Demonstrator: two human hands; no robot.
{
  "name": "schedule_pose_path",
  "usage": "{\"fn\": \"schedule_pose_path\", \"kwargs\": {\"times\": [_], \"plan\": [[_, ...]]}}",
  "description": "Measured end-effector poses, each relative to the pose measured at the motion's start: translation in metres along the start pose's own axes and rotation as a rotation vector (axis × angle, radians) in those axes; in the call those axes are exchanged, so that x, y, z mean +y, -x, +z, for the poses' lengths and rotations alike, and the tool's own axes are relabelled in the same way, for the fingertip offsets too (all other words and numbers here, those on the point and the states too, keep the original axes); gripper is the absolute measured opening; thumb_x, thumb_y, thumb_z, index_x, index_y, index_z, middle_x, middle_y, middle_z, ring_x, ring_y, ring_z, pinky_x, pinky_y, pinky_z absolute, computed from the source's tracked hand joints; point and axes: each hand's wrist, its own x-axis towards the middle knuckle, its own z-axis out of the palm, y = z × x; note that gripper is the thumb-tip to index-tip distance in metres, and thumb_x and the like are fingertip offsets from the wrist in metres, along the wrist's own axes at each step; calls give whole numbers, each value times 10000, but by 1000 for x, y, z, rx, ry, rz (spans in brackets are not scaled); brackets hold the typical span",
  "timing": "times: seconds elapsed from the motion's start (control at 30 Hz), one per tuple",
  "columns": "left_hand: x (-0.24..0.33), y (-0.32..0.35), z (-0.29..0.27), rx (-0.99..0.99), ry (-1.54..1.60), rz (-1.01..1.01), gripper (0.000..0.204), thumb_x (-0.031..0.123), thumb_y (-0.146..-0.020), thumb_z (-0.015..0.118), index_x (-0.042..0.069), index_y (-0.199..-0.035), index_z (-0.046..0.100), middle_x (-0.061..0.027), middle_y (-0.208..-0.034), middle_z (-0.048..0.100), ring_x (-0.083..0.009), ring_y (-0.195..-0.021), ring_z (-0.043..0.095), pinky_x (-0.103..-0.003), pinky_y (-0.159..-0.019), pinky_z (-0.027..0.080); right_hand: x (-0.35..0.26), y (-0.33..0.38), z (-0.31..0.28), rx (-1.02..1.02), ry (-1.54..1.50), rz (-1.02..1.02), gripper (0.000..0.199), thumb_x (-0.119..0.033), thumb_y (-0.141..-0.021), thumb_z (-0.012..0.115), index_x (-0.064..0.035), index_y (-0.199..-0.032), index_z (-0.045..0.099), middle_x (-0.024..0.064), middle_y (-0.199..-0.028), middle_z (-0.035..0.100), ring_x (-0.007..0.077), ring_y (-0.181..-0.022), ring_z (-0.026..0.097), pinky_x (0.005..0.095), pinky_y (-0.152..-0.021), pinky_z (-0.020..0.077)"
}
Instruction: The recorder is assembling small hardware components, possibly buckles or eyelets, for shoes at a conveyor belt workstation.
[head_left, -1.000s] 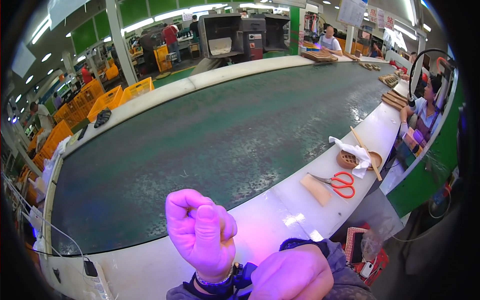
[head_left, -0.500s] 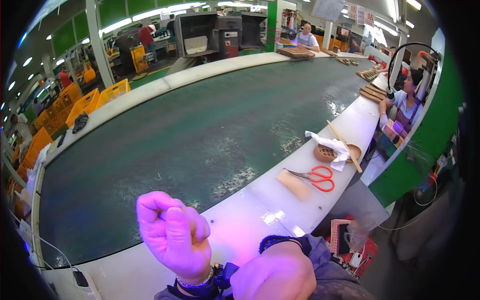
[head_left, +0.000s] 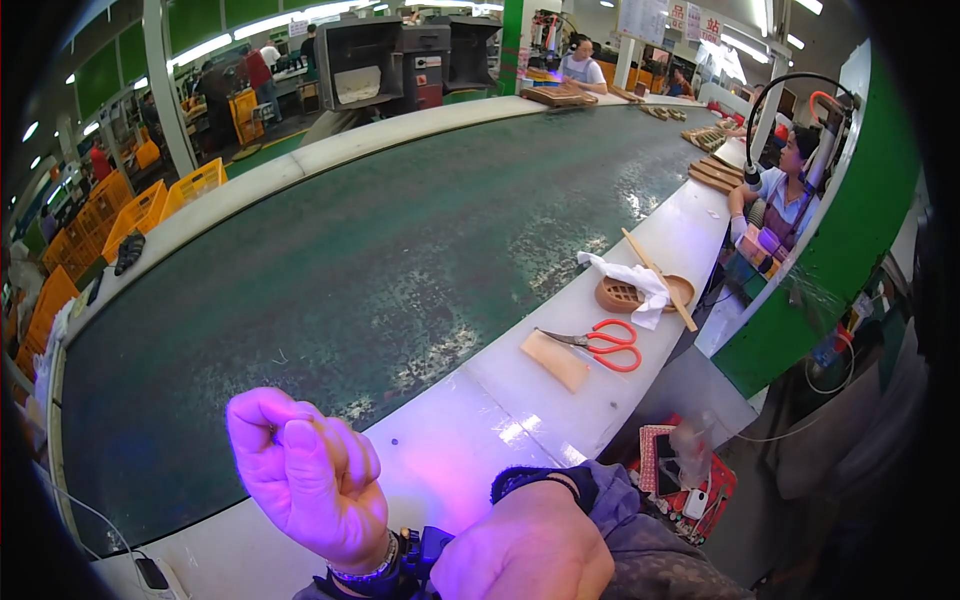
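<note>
Hands number two in the head view. The left hand (head_left: 315, 485) is raised near the table (head_left: 470, 430), its grip curled closed, thumb against forefinger; whether it has hold of anything I cannot tell. The right hand (head_left: 530, 550) is bent in just beside one black device (head_left: 430, 548) on the left wrist; its fingers are hidden, so its grip cannot be told. On the table: one pair of red-handled scissors (head_left: 592, 346), one pale strip (head_left: 556, 364), one white cloth (head_left: 628, 273), one stick (head_left: 660, 280).
</note>
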Motion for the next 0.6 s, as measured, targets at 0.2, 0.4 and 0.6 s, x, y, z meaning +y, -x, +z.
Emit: {"fn": "schedule_pose_path", "kwargs": {"times": [0.2,0.4,0.6], "plan": [[-1,0,-3,-13,2,10,153,135,-864,476,30,-900,370,29,-478,298,-34,-346,219,-206,-315,174,-2,-1,3,47,12,6,214,-145,-852,521,15,-714,556,99,-648,555,256,-514,535,309,-459,409],[-1,0,-1,-16,16,-3,150,129,-862,479,31,-901,373,30,-478,298,-32,-347,220,-205,-317,174,-1,3,7,62,42,9,219,-157,-852,523,12,-716,554,96,-641,553,256,-507,536,314,-452,405],[-1,1,-1,1,-5,3,156,134,-859,484,32,-899,373,31,-479,297,-31,-347,219,-206,-318,174,3,6,6,37,63,-64,246,-185,-861,508,13,-722,555,96,-638,550,259,-504,536,316,-449,405]]}}
